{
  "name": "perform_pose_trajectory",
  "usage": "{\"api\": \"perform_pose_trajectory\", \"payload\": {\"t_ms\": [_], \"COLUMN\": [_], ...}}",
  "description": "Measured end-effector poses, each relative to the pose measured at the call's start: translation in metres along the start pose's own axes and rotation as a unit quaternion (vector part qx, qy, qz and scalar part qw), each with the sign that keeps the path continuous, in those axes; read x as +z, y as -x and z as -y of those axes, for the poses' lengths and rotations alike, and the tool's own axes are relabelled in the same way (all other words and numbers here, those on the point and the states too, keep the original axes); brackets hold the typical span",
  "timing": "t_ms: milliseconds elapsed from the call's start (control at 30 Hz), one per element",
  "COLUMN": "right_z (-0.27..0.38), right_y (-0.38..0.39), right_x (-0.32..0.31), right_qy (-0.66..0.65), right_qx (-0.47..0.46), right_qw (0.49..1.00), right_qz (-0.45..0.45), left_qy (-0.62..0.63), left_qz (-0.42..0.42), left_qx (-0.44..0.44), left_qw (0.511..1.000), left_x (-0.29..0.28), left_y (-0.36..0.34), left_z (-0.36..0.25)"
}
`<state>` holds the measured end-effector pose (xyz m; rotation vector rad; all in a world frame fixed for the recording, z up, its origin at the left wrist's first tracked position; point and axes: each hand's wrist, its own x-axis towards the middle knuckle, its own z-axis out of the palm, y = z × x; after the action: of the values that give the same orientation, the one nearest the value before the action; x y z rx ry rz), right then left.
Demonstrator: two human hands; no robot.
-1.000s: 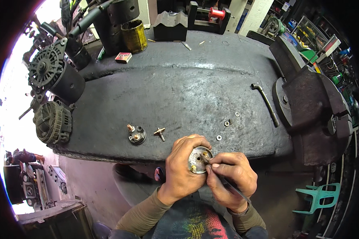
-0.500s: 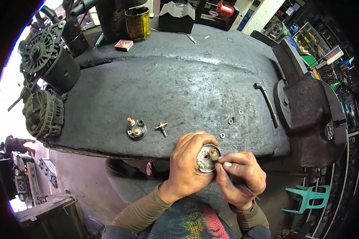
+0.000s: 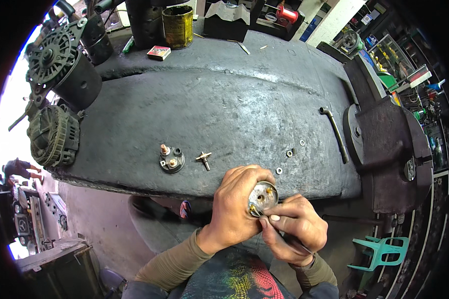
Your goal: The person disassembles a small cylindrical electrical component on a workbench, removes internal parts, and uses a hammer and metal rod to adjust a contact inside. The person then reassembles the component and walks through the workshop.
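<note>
My left hand [image 3: 237, 204] is wrapped round a starter solenoid body [image 3: 262, 195], a round metal can whose open end faces up and shows a centre hole and two brass-coloured tabs. My right hand [image 3: 297, 224] pinches a thin dark tool [image 3: 299, 245], with its tip at the lower tab near the rim; the tool's exact kind is unclear. On the bench beyond lie a dark round solenoid cap [image 3: 171, 160] with copper bolts and a small contact plunger [image 3: 203, 159]. Right of these are a nut [image 3: 279, 171], another nut [image 3: 289, 153], a small spring [image 3: 294, 150] and a washer [image 3: 302, 143].
The dark workbench [image 3: 194, 109] holds alternators [image 3: 55, 134] at the left and a socket wrench [image 3: 334, 134] by a large vise [image 3: 389, 144] at the right. A matchbox [image 3: 158, 53] and a yellow can [image 3: 178, 27] stand farther back. A green plastic stool [image 3: 379, 254] is on the floor.
My right hand has shifted left and slightly down, taking the tool tip from the can's right side to the lower tab. My left hand keeps its hold.
</note>
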<state>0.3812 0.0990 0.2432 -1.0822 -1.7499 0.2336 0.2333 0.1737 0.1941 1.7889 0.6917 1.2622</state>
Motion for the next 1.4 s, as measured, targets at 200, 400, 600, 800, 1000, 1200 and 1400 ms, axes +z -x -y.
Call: {"api": "perform_pose_trajectory", "payload": {"t_ms": [200,400,600,800,1000,1200,1400], "right_z": [-0.003,-0.003,-0.002,-0.005,-0.006,-0.006,-0.004], "right_y": [-0.003,-0.006,-0.009,-0.007,-0.009,-0.012,-0.014], "right_x": [-0.001,-0.001,-0.002,0.000,0.001,0.000,-0.007], "right_qy": [0.028,0.019,0.010,0.025,0.035,0.043,0.083], "right_qx": [-0.033,-0.027,-0.031,0.000,0.000,0.004,-0.013], "right_qw": [0.999,0.999,0.999,1.000,0.999,0.999,0.996], "right_qz": [-0.004,0.001,0.016,-0.017,-0.027,-0.028,0.012], "left_qy": [0.004,-0.006,-0.008,-0.021,-0.016,-0.003,-0.005], "left_qz": [-0.003,0.008,0.007,-0.008,-0.003,0.000,-0.006], "left_qx": [-0.015,-0.006,-0.023,-0.006,-0.031,-0.043,-0.053], "left_qw": [1.000,1.000,1.000,1.000,0.999,0.999,0.999], "left_x": [0.002,0.000,0.000,0.002,0.002,0.002,0.003], "left_y": [-0.002,0.000,0.000,-0.002,0.000,-0.001,-0.001], "left_z": [0.000,0.001,0.001,0.000,0.000,0.001,-0.002]}}
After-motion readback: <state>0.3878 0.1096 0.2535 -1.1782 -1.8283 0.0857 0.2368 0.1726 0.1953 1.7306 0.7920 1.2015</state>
